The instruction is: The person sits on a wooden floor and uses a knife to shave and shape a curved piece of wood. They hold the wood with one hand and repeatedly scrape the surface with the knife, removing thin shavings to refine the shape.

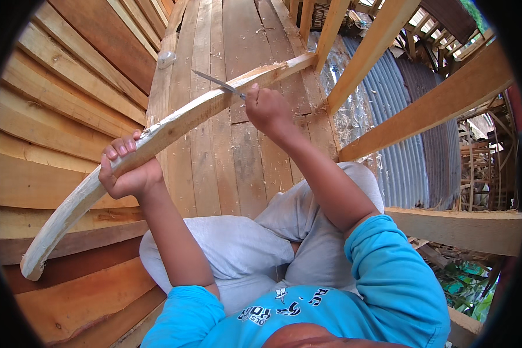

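Observation:
A long curved piece of wood (185, 119) lies slantwise before me, its lower left end near the plank wall and its upper right end by the railing posts. Its upper edge is pale and freshly shaved. My left hand (129, 165) is wrapped round it left of its middle, fingers over the top edge. In my right hand (267, 107) is a knife (217, 81), its handle inside the closed fist. The blade points up and left and crosses the wood's upper edge; whether it touches the wood, I cannot tell.
Wooden floorboards (206, 168) with scattered shavings stretch ahead. A plank wall (52, 127) stands on the left. A small clear container (166, 59) sits beside it. Railing posts (365, 55) and corrugated metal sheets (400, 133) are on the right. My crossed legs (226, 243) are below the wood.

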`<state>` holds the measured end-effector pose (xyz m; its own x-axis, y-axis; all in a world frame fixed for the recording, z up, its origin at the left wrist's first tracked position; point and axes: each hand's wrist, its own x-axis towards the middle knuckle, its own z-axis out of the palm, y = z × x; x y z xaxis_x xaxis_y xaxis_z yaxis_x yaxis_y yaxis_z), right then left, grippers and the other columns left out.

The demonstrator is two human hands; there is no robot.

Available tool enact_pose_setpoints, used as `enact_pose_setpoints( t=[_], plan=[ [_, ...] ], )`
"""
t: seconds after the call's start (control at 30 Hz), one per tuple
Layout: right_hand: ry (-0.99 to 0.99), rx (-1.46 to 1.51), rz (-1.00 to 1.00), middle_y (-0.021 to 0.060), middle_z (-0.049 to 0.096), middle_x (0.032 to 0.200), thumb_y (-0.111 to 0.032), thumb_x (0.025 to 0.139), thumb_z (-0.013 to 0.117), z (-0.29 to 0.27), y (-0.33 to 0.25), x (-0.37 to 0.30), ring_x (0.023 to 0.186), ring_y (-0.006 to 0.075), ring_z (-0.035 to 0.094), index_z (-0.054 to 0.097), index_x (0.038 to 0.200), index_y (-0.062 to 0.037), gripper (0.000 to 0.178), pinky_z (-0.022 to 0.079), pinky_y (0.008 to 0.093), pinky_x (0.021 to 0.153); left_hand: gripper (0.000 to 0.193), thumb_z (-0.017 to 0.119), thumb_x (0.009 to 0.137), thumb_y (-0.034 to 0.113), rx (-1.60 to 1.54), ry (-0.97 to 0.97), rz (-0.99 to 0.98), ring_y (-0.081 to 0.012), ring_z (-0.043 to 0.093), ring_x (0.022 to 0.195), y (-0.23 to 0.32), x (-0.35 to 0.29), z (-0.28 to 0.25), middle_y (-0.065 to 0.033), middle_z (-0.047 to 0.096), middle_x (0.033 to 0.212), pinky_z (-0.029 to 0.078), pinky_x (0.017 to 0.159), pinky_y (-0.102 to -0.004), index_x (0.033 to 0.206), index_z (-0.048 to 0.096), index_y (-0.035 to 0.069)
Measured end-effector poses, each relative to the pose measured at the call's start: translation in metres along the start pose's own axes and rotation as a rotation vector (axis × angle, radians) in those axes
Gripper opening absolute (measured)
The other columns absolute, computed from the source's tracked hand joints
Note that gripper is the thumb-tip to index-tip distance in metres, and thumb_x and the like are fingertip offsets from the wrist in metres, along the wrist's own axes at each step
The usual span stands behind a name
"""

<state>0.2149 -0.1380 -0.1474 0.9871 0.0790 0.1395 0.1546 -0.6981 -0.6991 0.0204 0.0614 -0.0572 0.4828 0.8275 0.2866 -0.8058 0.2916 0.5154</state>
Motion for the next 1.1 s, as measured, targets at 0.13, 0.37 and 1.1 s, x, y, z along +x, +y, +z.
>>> enact_pose_setpoints(
  t=[0.13,0.37,1.1],
  plan=[
    [0.031,0.027,0.072,0.0288,0.066,0.082,-0.031,0.097,0.029,-0.005,0.003,0.010,0.082,0.0476,0.064,0.069,0.076,0.0022,0.056,0.048,0.0559,0.081,0.016,0.057,0.072,0.028,-0.003,0.036,-0.011,-0.0167,0.045,0.063,0.000,-0.004,0.008,0.0005,0.043,0.062,0.042,0.081,-0.0383,0.067,0.048,0.016],
    [-0.047,0.020,-0.018,0.0328,0.064,0.086,-0.033,0.097,0.029,-0.011,-0.012,-0.004,0.087,0.0503,0.062,0.069,0.082,0.0049,0.057,0.047,0.0552,0.085,0.015,0.057,0.072,0.028,-0.001,0.011,-0.016,-0.0169,0.045,0.064,0.000,-0.003,0.009,0.0008,0.043,0.062,0.041,0.081,-0.0380,0.068,0.048,0.016],
    [0.032,-0.064,-0.090,0.0282,0.064,0.074,-0.031,0.097,0.030,-0.006,-0.007,0.008,0.074,0.0473,0.063,0.066,0.069,0.0023,0.057,0.049,0.0578,0.074,0.018,0.057,0.073,0.029,0.009,0.033,-0.008,-0.0166,0.044,0.064,-0.001,-0.003,0.007,0.0006,0.042,0.064,0.041,0.082,-0.0379,0.068,0.046,0.016]
  ],
)
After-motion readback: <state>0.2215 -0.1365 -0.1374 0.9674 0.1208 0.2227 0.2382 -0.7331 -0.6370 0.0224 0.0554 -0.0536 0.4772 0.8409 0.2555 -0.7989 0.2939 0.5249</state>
